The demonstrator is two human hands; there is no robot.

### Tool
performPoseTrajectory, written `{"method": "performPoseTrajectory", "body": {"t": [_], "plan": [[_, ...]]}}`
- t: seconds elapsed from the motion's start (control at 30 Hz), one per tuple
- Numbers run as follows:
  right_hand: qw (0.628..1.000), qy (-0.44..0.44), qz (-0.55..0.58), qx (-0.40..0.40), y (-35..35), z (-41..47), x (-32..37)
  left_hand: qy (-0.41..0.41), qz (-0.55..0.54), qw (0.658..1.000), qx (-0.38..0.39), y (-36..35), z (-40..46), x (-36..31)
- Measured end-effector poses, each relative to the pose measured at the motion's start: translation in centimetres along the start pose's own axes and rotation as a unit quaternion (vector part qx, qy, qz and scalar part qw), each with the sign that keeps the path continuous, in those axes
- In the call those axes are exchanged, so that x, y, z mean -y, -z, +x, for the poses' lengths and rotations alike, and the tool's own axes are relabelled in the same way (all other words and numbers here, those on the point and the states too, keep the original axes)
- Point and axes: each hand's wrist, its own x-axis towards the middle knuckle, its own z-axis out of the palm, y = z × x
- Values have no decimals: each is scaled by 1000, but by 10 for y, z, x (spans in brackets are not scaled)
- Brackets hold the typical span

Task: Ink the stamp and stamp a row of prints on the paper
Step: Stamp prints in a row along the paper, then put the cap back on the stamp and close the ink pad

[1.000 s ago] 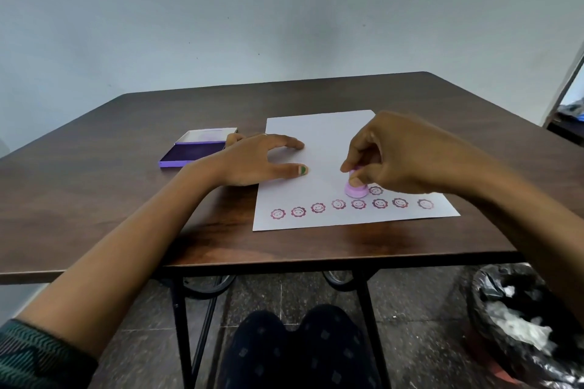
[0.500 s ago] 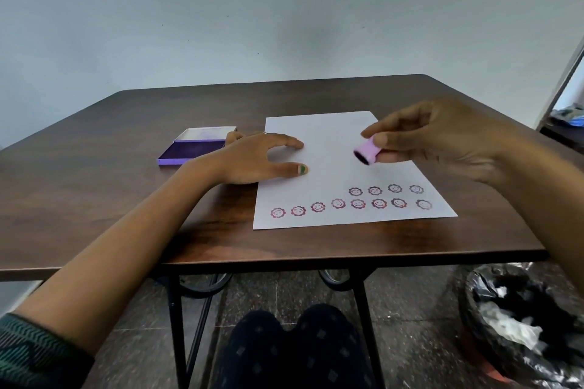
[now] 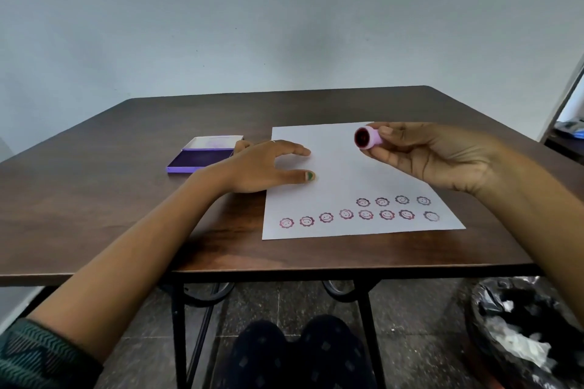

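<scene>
Stamp: a small pink cylinder, held in the air above the far right part of the paper, clear of the sheet. It lies sideways, with its dark inked face turned left and toward the camera. The right hand is grasping it between the thumb on top and the fingertips underneath, palm turned up and toward the viewer.

From the head camera, the white paper lies flat on the dark wooden table, near the table's front edge. Along the sheet's near edge runs a row of eight prints, round smiling faces with scalloped rims in reddish purple. Just above the right end of that row sits a second, shorter row of four prints, fainter in colour.

The left hand rests palm down on the paper's left edge, fingers spread and released, holding nothing; its thumb nail is painted green. Part of the hand lies on the sheet and part on the table.

Behind the left hand, just beside the paper's far left corner, the purple ink pad lies open on the table, its lid tipped back.

Under the table, black metal legs and the person's dark patterned trousers show. A bin with a black liner stands on the floor at the lower right.
</scene>
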Motion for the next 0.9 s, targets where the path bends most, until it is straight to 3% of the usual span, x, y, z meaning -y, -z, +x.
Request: {"method": "performPoseTrajectory", "body": {"t": [0.13, 0.3, 0.4, 0.53, 0.67, 0.9], "plan": [[999, 13, 36, 11, -26, 15, 7, 6, -10, 999, -40, 9, -1, 1], [996, 27, 87, 18, -69, 47, 16, 74, -41, 989, -125, 34, -3, 19], [994, 27, 107, 15, -90, 67, 16, 108, -49, 983, -138, 49, 1, 31], [996, 34, 82, 7, -99, 85, 14, 126, -80, 986, -75, 64, 9, 37], [995, 25, 94, 17, -90, 89, 5, 83, -129, 988, -18, 58, 4, 38], [994, 27, 108, 11, -84, 91, 1, 95, -37, 995, 8, 49, -7, 37]]}}
